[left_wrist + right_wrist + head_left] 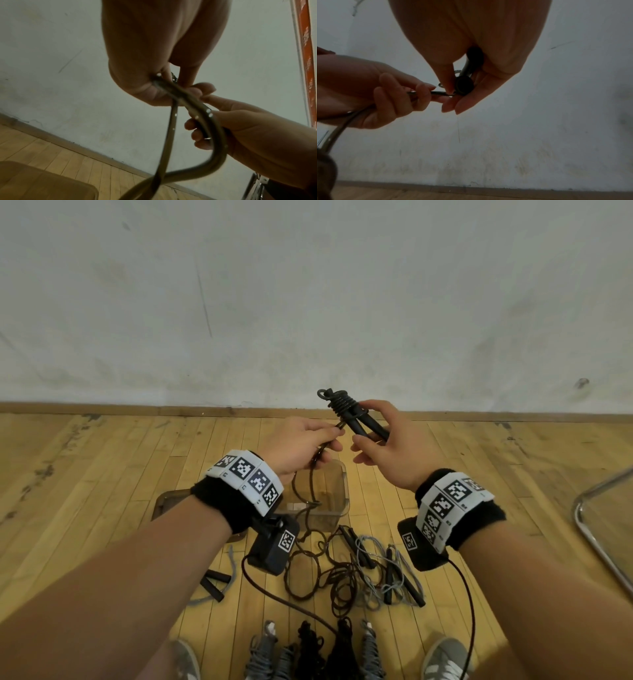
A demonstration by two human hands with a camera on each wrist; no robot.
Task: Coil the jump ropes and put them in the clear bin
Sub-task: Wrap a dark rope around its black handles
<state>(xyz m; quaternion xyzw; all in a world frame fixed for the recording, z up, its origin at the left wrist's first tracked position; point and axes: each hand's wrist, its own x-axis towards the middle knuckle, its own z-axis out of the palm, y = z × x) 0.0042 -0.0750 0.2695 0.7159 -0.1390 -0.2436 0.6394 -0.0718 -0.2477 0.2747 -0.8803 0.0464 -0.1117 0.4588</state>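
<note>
My right hand point(383, 436) holds the two black handles point(363, 426) of a dark jump rope, with cord wound several times round their upper ends point(342, 402). My left hand point(308, 440) pinches the same rope's cord point(318, 460) just left of the handles; the cord hangs down past the clear bin point(337, 487) on the floor. In the left wrist view the cord point(173, 121) loops below my curled fingers point(159, 94). The right wrist view shows the handle ends point(464, 84) in my right hand point(471, 88), with my left hand point(393, 97) gripping the cord.
Loose brown and grey ropes with black handles point(346, 570) lie tangled on the wooden floor below the bin. Several coiled ropes point(308, 648) lie between my shoes. A brown lid point(164, 501) lies left of the bin, a metal chair frame point(603, 529) stands right, and a white wall faces me.
</note>
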